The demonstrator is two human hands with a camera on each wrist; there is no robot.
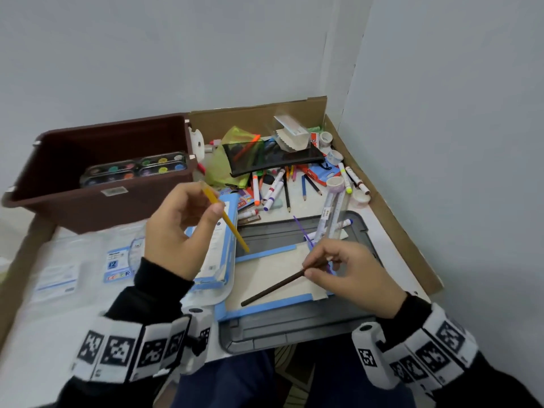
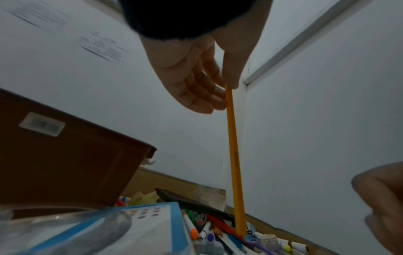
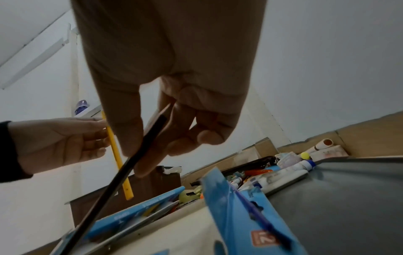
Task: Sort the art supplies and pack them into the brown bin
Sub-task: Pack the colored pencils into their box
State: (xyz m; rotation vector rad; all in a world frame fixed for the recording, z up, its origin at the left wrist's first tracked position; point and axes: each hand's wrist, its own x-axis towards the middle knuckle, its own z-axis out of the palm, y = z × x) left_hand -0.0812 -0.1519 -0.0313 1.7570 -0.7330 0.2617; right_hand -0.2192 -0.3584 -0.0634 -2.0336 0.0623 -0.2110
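Observation:
My left hand (image 1: 188, 219) pinches a yellow pencil (image 1: 228, 222) (image 2: 234, 163) between thumb and fingers, its tip slanting down to the right over an open blue pencil box (image 1: 219, 245). A dark brown pencil (image 1: 273, 288) (image 3: 122, 172) is pinched by my right hand (image 1: 338, 266) and points down to the left over the box's pale tray. A purple pencil (image 1: 303, 231) lies just under that hand. The brown bin (image 1: 59, 198) stands at the back left with a round-pan paint set (image 1: 135, 169) inside.
A heap of markers (image 1: 273, 189), pencils, tape rolls (image 1: 335, 182) and a black mesh pouch (image 1: 270, 156) lies at the back right. A grey lid (image 1: 294, 331) sits under the blue box. Cardboard walls (image 1: 391, 207) fence the right and back. Plastic sleeves (image 1: 73, 269) lie left.

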